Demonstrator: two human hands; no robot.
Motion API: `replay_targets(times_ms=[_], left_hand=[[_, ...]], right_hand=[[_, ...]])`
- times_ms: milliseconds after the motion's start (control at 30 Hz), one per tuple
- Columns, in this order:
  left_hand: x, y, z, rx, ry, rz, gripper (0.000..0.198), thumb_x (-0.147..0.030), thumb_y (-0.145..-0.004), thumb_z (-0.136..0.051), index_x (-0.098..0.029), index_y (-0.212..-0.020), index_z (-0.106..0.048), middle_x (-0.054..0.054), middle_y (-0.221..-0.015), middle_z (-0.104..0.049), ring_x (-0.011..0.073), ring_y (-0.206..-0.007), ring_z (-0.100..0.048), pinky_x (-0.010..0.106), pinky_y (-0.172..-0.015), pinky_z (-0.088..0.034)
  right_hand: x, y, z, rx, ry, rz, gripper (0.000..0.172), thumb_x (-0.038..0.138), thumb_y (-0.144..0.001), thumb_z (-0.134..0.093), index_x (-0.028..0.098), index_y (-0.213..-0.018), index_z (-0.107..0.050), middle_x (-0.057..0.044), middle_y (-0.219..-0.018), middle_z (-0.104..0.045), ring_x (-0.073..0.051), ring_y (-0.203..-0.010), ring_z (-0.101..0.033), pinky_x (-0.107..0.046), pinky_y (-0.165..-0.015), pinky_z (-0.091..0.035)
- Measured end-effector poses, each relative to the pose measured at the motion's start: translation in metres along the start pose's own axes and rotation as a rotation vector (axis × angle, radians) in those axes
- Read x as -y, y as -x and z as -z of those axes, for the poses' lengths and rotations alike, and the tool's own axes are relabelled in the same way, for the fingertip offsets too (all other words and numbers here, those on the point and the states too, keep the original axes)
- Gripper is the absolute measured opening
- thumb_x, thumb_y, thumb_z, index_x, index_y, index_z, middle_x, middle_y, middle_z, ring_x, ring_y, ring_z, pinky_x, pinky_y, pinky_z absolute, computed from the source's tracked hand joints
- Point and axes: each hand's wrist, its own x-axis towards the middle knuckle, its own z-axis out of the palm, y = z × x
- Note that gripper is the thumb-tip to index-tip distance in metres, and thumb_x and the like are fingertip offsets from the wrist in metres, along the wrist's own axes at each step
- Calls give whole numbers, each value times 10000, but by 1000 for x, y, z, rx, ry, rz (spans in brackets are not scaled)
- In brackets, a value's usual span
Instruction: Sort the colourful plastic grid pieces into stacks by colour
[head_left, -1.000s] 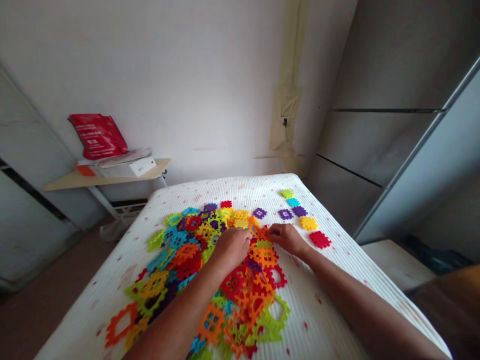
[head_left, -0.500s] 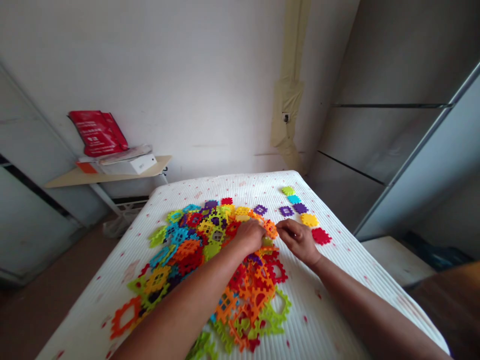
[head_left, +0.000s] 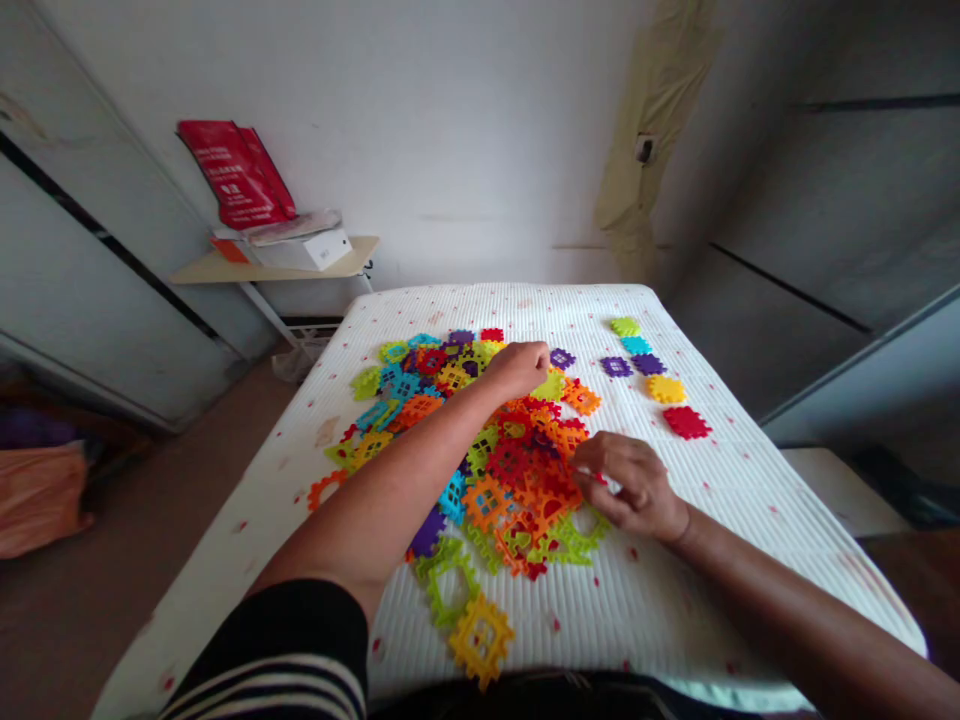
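A heap of coloured interlocking plastic tiles point(head_left: 487, 450) lies in the middle of a white ribbed, red-dotted cover point(head_left: 712, 520). My left hand point(head_left: 521, 366) reaches over the heap to its far edge, knuckles up. Its fingers curl down onto a yellow-green tile and their tips are hidden. My right hand point(head_left: 634, 487) rests at the heap's near right edge, fingers pinched on a small red tile beside orange pieces. A yellow frame tile point(head_left: 481, 637) lies apart near me.
Single tiles lie in a loose row at the right: green point(head_left: 625, 326), cyan point(head_left: 636, 345), purple point(head_left: 648, 363), yellow point(head_left: 666, 389), red point(head_left: 687, 422). A wooden shelf point(head_left: 225, 270) by the back wall carries a red bag point(head_left: 236, 175) and a white box. An orange bag point(head_left: 37, 495) sits on the floor at left.
My left hand has stretched farther away to the heap's far edge. My right hand has drawn back toward me along the heap's right side. The view has tilted down and shifted.
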Motion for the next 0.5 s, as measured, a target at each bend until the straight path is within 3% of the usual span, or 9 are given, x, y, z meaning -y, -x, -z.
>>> replay_targets(times_ms=[100, 233, 333, 500], left_hand=[[14, 1, 19, -125, 82, 25, 128, -127, -689, -475, -178, -729, -586, 9, -683, -579, 121, -624, -485, 255, -602, -349], [26, 10, 32, -216, 175, 48, 108, -119, -661, -478, -175, -691, -565, -13, -626, -545, 107, -580, -463, 242, -583, -344], [34, 20, 36, -263, 212, 47, 102, -132, -666, -478, -179, -708, -557, -20, -630, -548, 102, -578, -470, 231, -576, -348], [48, 48, 51, -417, 215, 63, 82, -180, -701, -475, -190, -740, -546, -40, -616, -532, 100, -574, -482, 217, -568, -356]], right_hand=[[36, -4, -21, 262, -70, 307, 255, 251, -822, -503, 177, -1044, -606, -75, -1031, -651, -181, -972, -568, -333, -816, -454], [60, 2, -60, 482, 0, 629, 337, 335, -856, -454, 245, -1156, -577, 6, -1349, -471, -227, -1258, -357, -467, -1034, -266], [60, 8, -85, 513, 47, 705, 368, 384, -867, -432, 276, -1198, -552, 21, -1392, -417, -256, -1318, -255, -536, -1065, -152], [57, 6, -102, 477, 64, 673, 372, 379, -897, -370, 201, -1146, -581, -45, -1276, -536, -260, -1284, -302, -568, -1063, -94]])
